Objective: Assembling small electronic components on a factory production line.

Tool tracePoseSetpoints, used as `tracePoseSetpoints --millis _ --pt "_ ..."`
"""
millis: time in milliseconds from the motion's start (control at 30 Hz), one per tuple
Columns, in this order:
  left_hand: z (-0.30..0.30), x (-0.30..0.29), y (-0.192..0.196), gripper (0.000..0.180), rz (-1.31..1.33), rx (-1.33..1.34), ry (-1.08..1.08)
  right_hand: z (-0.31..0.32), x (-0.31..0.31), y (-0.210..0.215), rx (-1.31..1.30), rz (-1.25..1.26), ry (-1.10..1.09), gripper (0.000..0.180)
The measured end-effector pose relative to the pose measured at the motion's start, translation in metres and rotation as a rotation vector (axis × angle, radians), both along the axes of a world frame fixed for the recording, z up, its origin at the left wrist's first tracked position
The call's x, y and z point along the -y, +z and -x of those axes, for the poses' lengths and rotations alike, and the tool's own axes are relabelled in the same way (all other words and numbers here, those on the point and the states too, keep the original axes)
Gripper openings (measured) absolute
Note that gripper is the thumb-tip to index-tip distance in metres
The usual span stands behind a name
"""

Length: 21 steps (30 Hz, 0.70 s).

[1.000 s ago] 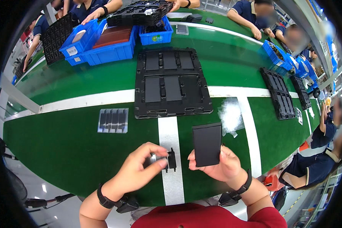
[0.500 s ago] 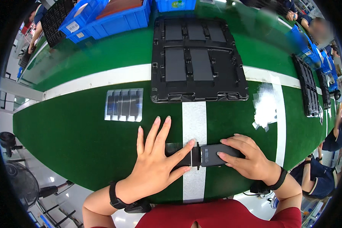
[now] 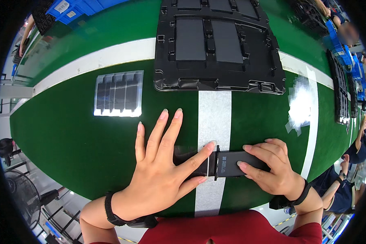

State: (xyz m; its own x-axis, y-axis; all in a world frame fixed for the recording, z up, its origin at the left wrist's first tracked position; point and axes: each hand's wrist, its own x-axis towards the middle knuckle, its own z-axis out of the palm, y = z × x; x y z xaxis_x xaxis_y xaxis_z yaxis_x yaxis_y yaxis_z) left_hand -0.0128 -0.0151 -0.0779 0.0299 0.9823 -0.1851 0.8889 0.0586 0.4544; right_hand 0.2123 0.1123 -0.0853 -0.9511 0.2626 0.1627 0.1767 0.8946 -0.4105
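Note:
My left hand (image 3: 160, 173) lies with its fingers spread, partly over a dark black strip-like piece (image 3: 187, 153) on the green table. Its index fingertip and thumb rest at that piece's right end, beside a thin white line. In my right hand (image 3: 274, 173) is a flat dark grey block (image 3: 229, 164), shaped like a phone battery with small print, gripped between thumb and fingers. The block's left end meets a narrow black crossbar (image 3: 217, 162) next to my left index finger. My right fingers hide the block's right end, and my left palm hides part of the black piece.
Beyond my hands sits a black moulded tray (image 3: 179, 81) holding several flat dark pieces. A clear sheet with dark strips (image 3: 118, 93) lies left, and a pile of clear films (image 3: 300, 105) right. Blue bins (image 3: 81, 10) stand far left; people and more trays (image 3: 338, 89) are at right.
The view has shifted nearer, so the tray and bins appear larger or higher up. Both hands keep nearly the same pose on the black piece and the grey block.

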Motion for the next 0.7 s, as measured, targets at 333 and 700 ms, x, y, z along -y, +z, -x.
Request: tracePoseSetpoints --millis 333,700 --pt "-0.0006 -0.0004 0.0000 0.052 0.011 -0.008 0.002 -0.0010 -0.0001 -0.0035 -0.020 -0.018 0.001 0.031" --pt "-0.0007 -0.0013 0.0002 0.051 0.006 -0.016 -0.001 0.0001 -0.0007 -0.0011 -0.013 -0.015 0.003 0.031"
